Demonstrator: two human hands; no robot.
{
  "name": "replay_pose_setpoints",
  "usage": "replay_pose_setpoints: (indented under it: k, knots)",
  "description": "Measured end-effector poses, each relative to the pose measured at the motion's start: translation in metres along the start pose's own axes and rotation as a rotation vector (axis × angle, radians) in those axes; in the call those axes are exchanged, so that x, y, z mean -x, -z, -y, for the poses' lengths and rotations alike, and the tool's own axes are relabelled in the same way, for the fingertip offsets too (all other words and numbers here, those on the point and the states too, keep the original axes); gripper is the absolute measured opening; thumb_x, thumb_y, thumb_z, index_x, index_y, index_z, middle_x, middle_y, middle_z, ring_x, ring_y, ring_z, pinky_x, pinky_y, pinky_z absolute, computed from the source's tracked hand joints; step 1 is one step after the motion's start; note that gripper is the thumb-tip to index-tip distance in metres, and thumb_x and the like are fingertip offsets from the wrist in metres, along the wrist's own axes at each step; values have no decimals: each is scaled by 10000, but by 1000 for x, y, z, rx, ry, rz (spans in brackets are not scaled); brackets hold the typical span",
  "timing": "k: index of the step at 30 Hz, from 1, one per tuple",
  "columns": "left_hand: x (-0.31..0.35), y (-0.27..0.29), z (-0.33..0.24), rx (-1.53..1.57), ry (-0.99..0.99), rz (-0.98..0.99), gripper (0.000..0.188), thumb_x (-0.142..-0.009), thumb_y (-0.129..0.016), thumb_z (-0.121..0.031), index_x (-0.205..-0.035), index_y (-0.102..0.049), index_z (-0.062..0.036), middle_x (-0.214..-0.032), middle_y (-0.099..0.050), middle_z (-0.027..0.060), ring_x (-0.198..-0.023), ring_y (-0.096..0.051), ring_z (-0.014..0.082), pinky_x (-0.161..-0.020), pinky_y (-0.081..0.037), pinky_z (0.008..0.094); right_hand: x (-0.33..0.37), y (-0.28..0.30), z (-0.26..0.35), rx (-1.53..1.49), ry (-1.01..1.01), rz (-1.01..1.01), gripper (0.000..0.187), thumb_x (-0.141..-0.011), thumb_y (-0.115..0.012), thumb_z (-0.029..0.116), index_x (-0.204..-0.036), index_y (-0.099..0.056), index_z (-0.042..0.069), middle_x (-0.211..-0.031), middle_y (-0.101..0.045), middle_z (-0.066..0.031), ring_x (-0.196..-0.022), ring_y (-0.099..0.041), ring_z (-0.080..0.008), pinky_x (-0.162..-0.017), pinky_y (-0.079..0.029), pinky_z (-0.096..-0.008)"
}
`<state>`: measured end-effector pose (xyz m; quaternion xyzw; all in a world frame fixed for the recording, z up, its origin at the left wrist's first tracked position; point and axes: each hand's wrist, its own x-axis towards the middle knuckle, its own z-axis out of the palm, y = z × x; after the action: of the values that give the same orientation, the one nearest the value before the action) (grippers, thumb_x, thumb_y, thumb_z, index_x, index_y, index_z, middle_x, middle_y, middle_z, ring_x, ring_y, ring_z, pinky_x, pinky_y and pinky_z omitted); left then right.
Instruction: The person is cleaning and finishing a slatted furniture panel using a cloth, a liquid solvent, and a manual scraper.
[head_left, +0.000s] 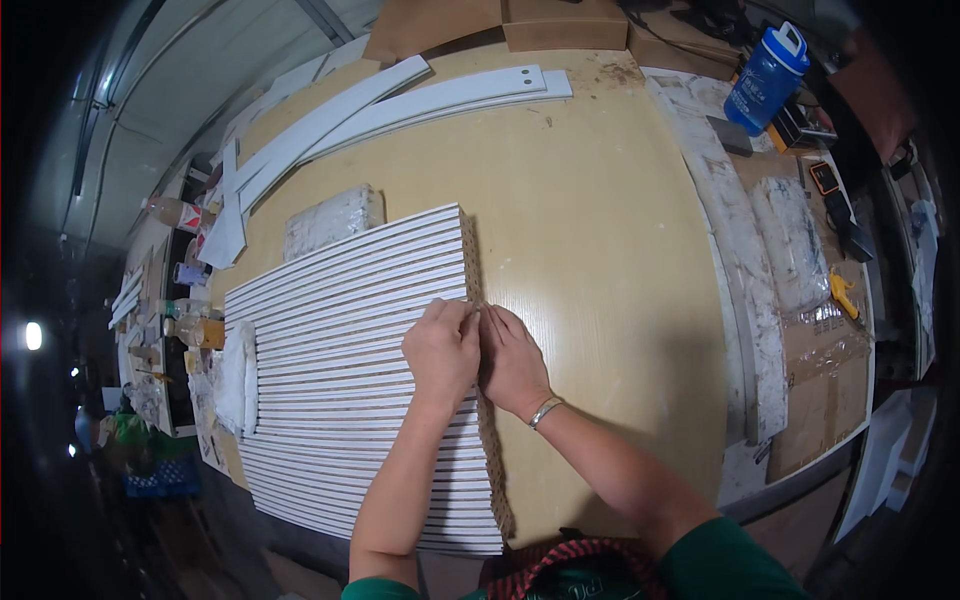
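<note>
Many long white-edged strips [350, 330] lie side by side in a tight row on the tabletop, with rough brown ends along their right side. At the upper part of that side my two hands meet. My left hand [442, 352] rests over the strips, its fingers curled in a pinch at the edge. Against the brown ends, my right hand [513, 362] has its fingers pressed close together, tips beside the left fingertips. Whatever is between the fingers is too small or hidden to make out. A metal bracelet [545, 411] circles my right wrist.
A plastic-wrapped block [333, 220] touches the strips' far side; a white wrapped bundle [237, 380] sits at their left end. Long white boards [400, 115] lie at the back of the yellowish table [620, 250]. At right are a blue bottle [768, 80] and a yellow tool [845, 296].
</note>
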<state>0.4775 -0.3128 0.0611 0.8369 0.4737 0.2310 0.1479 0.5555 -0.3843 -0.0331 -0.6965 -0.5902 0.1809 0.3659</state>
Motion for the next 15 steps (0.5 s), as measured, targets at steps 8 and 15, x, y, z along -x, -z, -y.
replay_pose_setpoints:
  k: [8, 15]
  knots:
    - [12, -1, 17, -40, -15, -152, 60, -822, -756, -62, -873, -739, -36, -750, -646, 122, -641, -643, 271, -604, -497, 372, 2, -4, -1, 7, 23, -14, 702, -804, -562, 61, -1475, -427, -97, -1486, -508, -218, -1410, -425, -340, -1218, -328, -406]
    - [5, 2, 24, 42, 201, -250, 199, -822, -750, -26, -1020, -761, -9, -761, -616, 128, -640, -619, 260, -599, -484, 350, 0, 1, 2, 23, 4, 37, 706, -811, -587, 79, -1473, -424, -104, -1505, -493, -210, -1427, -409, -332, -1226, -313, -400]
